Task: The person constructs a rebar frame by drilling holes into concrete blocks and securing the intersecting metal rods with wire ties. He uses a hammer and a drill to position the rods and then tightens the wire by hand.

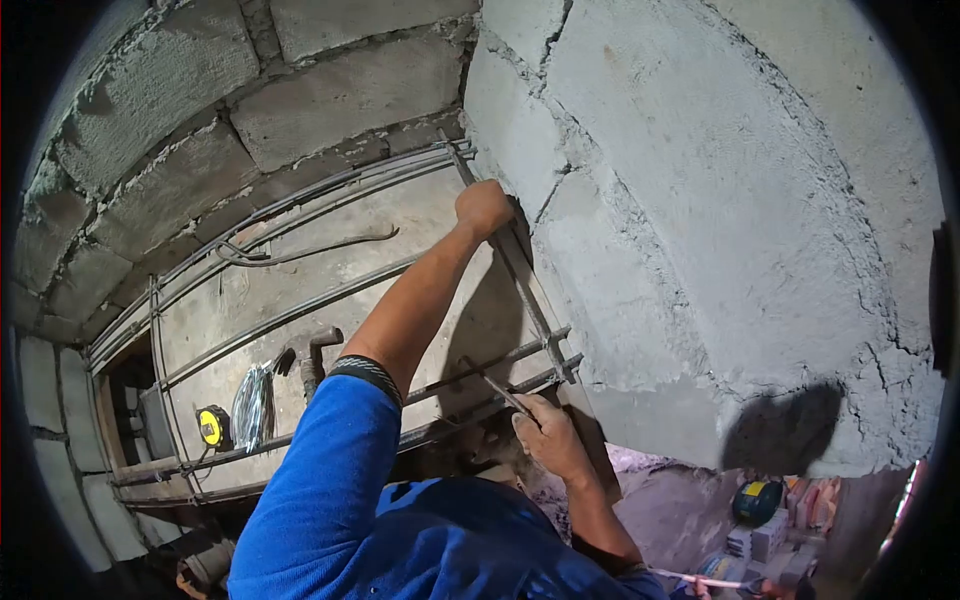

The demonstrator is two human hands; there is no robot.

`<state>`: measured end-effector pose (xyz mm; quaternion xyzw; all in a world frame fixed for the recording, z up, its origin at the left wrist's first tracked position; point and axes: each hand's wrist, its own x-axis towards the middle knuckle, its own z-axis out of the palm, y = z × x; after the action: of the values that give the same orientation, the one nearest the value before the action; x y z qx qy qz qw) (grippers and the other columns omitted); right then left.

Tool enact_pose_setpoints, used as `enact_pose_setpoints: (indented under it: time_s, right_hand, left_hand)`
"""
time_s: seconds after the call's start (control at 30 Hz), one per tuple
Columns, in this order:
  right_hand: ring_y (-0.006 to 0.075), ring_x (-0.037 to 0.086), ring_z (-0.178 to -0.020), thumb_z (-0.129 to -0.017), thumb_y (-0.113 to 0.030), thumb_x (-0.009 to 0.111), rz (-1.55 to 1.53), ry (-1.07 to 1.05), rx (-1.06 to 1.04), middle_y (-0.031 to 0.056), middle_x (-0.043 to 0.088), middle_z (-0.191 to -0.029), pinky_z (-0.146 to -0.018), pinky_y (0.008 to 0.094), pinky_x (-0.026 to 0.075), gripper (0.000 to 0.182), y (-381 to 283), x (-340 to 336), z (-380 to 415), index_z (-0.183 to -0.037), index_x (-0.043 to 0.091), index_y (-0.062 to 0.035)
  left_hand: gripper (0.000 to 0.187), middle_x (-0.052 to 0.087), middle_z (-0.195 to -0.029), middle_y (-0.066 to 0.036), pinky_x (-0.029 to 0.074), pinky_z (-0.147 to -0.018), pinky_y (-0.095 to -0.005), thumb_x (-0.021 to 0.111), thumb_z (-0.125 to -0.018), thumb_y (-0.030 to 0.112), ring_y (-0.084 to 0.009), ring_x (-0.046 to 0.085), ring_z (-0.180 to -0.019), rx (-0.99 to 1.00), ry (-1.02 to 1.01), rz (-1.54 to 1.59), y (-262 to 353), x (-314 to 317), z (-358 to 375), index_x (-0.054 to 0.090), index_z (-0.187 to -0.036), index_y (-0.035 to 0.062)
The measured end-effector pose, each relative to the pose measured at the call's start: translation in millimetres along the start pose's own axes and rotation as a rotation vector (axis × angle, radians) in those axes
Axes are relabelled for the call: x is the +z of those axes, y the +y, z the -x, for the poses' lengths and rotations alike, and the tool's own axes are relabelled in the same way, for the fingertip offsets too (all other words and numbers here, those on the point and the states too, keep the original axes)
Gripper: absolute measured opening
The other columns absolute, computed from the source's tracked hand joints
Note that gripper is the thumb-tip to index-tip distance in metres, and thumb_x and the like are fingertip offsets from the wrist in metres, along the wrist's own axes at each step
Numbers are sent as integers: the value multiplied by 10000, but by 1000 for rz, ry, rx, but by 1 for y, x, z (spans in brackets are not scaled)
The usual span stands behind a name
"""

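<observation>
My left hand (484, 209) is closed around a steel bar near the back right corner of a rebar grid (330, 292). The grid lies over a pale board (300, 250). Closer to my body, my right hand (547, 436) grips a thin metal rod (497, 387), whose far end reaches over the front bars. On the board's left part are a yellow tape measure (211, 427), a bundle of tie wire (254, 405) and a hammer (318, 355), partly hidden by my left arm. A bent bar (310, 249) rests across the back bars.
A block wall (350, 95) runs along the back, and a plastered wall (680, 200) rises on the right. An opening (135, 400) shows at the board's left end. Far below right are a dark round container (757, 502) and stacked blocks (768, 537).
</observation>
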<state>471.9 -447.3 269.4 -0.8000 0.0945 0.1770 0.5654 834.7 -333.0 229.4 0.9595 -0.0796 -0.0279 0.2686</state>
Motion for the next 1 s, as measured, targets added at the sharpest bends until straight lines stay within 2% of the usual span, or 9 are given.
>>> enact_pose_setpoints:
  time_s: [0.13, 0.2, 0.3, 0.4, 0.47, 0.8, 0.9, 0.93, 1.0]
  right_hand:
    - [225, 656, -804, -949, -167, 569, 32, 33, -121, 181, 677, -954, -763, 351, 533, 364, 7, 3, -6, -1214, 590, 81]
    - [130, 587, -654, -963, -154, 550, -152, 7, 39, 92, 624, -798, -606, 299, 508, 343, -8, 2, -7, -1229, 581, 62]
    - [79, 532, -586, -977, -137, 528, -286, 101, -21, 30, 565, -725, -521, 263, 464, 312, -3, 12, -22, -1222, 575, 49]
    - [93, 522, -575, -979, -128, 515, -300, 108, -35, 28, 551, -706, -526, 272, 470, 291, -19, 13, -27, -1198, 570, 56]
    - [88, 511, -563, -989, -65, 471, -281, 112, -60, 24, 525, -688, -504, 260, 479, 231, -19, 17, -31, -1153, 568, 65]
    - [97, 526, -557, -983, -61, 468, -374, 114, -45, 40, 535, -680, -510, 260, 485, 259, -6, 30, -39, -1182, 571, 70]
    - [109, 537, -555, -975, -63, 478, -459, 157, -62, 46, 537, -662, -508, 270, 486, 267, -3, 32, -47, -1186, 567, 74]
    - [117, 547, -554, -969, -68, 487, -545, 181, -59, 50, 540, -653, -508, 276, 486, 274, -4, 33, -51, -1190, 563, 76]
    - [151, 564, -558, -965, -106, 522, -610, 175, -19, 54, 547, -676, -513, 303, 496, 269, -14, 33, -59, -1171, 565, 61]
  left_hand:
    - [284, 724, -947, -217, 568, -789, -448, 659, -724, 213, -377, 708, -915, -22, -75, -8, 4, 1, -1, 751, -891, 2]
    - [279, 730, -959, -202, 575, -788, -430, 670, -721, 209, -360, 712, -929, -32, -81, -7, 1, 2, -5, 758, -905, 18]
    - [308, 725, -963, -215, 571, -796, -442, 703, -712, 230, -373, 705, -935, -33, -117, 14, -5, -2, -6, 755, -925, 14]
    - [314, 719, -957, -233, 565, -806, -454, 724, -708, 235, -387, 702, -924, -89, 10, 73, -8, -3, 0, 751, -921, 7]
    - [269, 712, -954, -252, 562, -804, -461, 689, -734, 194, -402, 701, -901, -4, 180, 192, -11, 1, 3, 747, -909, -2]
    - [236, 712, -961, -262, 571, -813, -461, 639, -772, 147, -408, 703, -937, -196, 139, 204, -13, 14, 12, 742, -907, -16]
    - [233, 711, -942, -266, 569, -804, -466, 646, -763, 160, -413, 703, -929, -149, 71, 153, -28, 23, 8, 741, -869, -23]
    - [213, 712, -888, -259, 574, -771, -450, 660, -742, 154, -400, 713, -871, 54, 9, 30, -43, 31, -2, 737, -826, -25]
    - [195, 714, -833, -252, 580, -738, -434, 674, -720, 148, -386, 723, -812, 258, -54, -94, -47, 22, -11, 734, -783, -27]
